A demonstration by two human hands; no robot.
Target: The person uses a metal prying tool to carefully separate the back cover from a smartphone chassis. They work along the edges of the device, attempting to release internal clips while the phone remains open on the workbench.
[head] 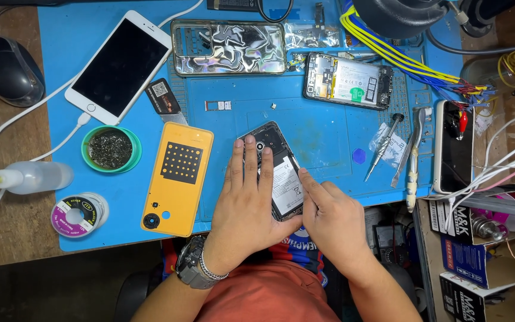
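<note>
The left hand lies flat, fingers spread, over the near left part of an opened phone on the blue mat, while the right hand is loosely curled with its forefinger pressed on the phone's near right edge; neither grips it. Just left lies a yellow back cover. Farther off are a white phone, a shiny case and another opened phone.
</note>
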